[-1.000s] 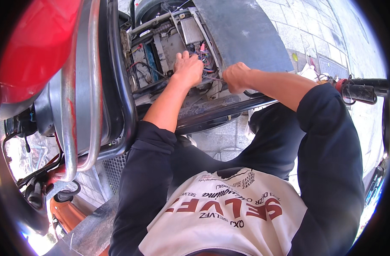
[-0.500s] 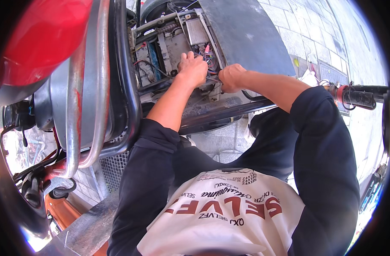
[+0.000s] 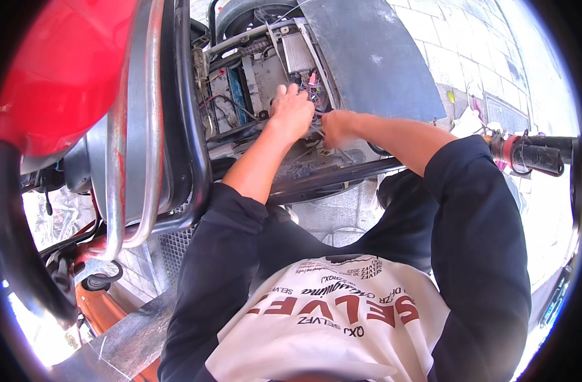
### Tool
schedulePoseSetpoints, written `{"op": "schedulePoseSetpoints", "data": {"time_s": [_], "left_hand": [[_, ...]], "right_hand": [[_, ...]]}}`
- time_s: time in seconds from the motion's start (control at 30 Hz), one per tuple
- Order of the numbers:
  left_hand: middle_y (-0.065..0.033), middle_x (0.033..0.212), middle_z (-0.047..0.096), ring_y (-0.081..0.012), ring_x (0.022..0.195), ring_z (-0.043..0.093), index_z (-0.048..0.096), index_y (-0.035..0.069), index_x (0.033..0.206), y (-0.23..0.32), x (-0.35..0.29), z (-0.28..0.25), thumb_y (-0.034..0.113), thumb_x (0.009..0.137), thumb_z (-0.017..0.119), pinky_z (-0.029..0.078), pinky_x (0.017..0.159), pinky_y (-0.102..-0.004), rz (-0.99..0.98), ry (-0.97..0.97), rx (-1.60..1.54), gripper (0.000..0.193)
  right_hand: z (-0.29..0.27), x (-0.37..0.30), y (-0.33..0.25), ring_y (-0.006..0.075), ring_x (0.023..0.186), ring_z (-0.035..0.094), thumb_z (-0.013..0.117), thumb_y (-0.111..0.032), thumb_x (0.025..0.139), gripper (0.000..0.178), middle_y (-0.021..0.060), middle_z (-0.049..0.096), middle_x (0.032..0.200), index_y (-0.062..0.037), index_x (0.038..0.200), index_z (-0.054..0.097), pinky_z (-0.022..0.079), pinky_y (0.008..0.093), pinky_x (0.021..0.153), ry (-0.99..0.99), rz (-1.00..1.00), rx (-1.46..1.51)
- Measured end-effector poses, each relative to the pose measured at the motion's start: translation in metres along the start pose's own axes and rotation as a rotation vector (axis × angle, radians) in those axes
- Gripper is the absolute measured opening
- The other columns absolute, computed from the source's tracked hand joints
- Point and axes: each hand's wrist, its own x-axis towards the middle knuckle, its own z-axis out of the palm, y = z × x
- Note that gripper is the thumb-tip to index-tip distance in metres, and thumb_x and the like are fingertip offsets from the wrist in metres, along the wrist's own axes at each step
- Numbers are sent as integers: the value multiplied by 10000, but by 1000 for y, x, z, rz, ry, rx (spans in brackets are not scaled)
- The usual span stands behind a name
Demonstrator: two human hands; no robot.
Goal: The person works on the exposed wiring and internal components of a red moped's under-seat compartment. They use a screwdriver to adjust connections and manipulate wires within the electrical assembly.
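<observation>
The work at the wiring looks under way rather than finished. At the left of the open bay [image 3: 262,79] a blue box [image 3: 237,95] sits in its slot, with a few thin leads beside it. Next comes the left hand [image 3: 292,113], its fingers bent and close together at the left edge of the wires [image 3: 317,97]; whether they pinch anything I cannot tell. The wires lie bunched in the right part of the bay, just below a finned box [image 3: 297,52], which appears seated. The right hand [image 3: 340,127] is curled and slightly blurred just beside them; its fingers look narrow, but what they hold, if anything, is hidden. Access is done: the bay is uncovered. The bundle looks untidy, so sorting it seems left; which joins are made cannot be seen.

There is no worktop; the hands are over the vehicle itself. On the far left is a glossy red body [image 3: 61,70], then worn metal rails [image 3: 115,127] and a thick black tube [image 3: 192,108]. Part of a wheel [image 3: 230,22] shows beyond the bay. A dark flat panel [image 3: 386,70] lies along the bay's right side, with bright pale paving [image 3: 459,57] past it and a black grip [image 3: 536,156] farthest right.
</observation>
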Motion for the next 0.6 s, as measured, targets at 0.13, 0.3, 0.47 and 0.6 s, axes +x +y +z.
{"op": "schedulePoseSetpoints", "data": {"time_s": [0.13, 0.3, 0.47, 0.6], "left_hand": [[-3, 1184, 738, -249, 1242, 572, 867, 140, 952, -2, -3, -1, 162, 896, 733, 399, 1046, -442, 114, 46, 34, 147], [-23, 1106, 748, -265, 1178, 594, 866, 148, 933, -8, -1, -5, 201, 832, 773, 411, 988, -467, 142, 114, 0, 147], [-66, 1114, 726, -304, 1187, 594, 873, 164, 972, -17, -3, -11, 314, 848, 819, 405, 1002, -522, -33, 69, -104, 202], [-125, 1140, 707, -349, 1192, 591, 881, 182, 1052, -16, -2, -14, 389, 911, 791, 385, 1016, -548, -77, 19, -149, 266]], "right_hand": [[-10, -11, -7, 260, 784, 811, 752, -199, 875, 323, 168, 812, 943, 38, 1095, 763, 642, 403, 713, -55, 90, 111], [-25, -31, 2, 299, 929, 802, 696, -153, 872, 239, 175, 816, 1034, -2, 1032, 788, 637, 434, 809, 69, 96, 41], [-58, -26, 27, 355, 1095, 771, 670, -122, 851, 281, 181, 809, 1068, -124, 1083, 828, 610, 485, 909, 230, -79, -90], [-74, -12, 30, 379, 995, 779, 681, -106, 850, 279, 183, 807, 1011, -134, 1084, 831, 610, 479, 854, 296, -95, -193]]}}
